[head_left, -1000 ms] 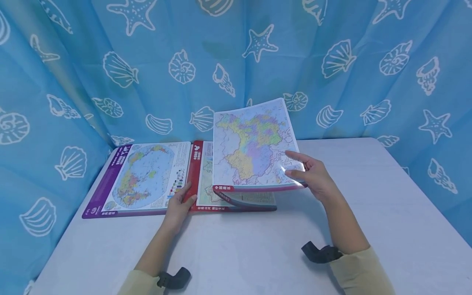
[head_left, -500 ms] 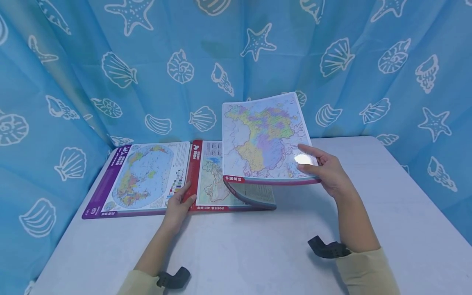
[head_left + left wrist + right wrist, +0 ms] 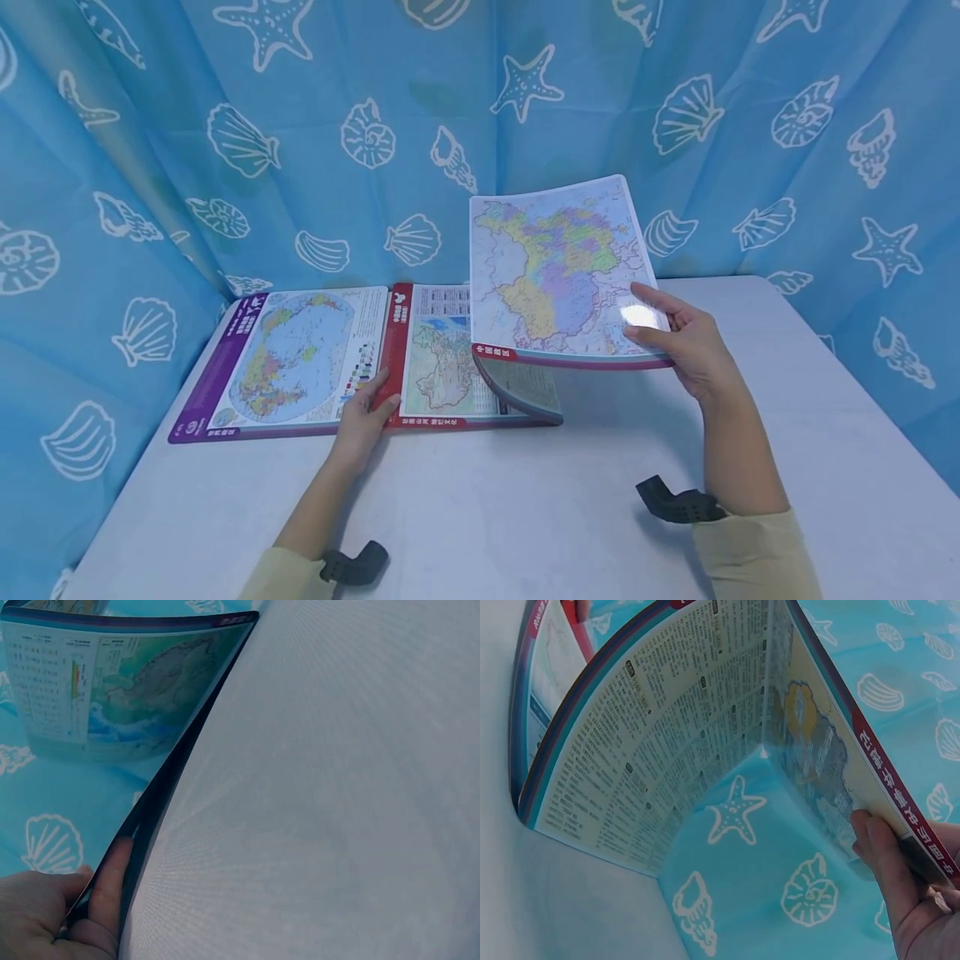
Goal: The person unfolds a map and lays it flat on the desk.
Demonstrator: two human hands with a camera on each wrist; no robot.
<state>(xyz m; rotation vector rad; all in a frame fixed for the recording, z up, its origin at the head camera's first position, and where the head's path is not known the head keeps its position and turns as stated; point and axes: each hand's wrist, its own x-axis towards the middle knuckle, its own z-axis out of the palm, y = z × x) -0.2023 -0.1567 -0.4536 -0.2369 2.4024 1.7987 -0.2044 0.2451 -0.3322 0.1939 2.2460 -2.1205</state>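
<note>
"Taking the purple map (image 3: 300,358) as landmark, where is the red map (image 3: 442,375) found?"

"It is laid just to the right of the purple map; whether the edges touch cannot be told. Its lower sheet is rested on the table (image 3: 525,517), while its top panel (image 3: 558,267) is raised and tilted, farther right."

"And the left hand (image 3: 363,421)?"

"It is placed at the purple map's near right corner. The red map's edge is pinched there, a thumb and finger being seen on either side of it from the left wrist."

"The right hand (image 3: 697,342)?"

"It is lifted well to the right of the purple map. The top panel's right side is pinched, with thumb and forefinger laid on the printed face and other fingers behind."

"What is seen between the panels?"

"A curved fold (image 3: 525,392), covered in small print, is bent from lower sheet to top panel."

"And beyond the purple map?"

"A blue curtain (image 3: 450,83) patterned with white shells is hung."
</note>
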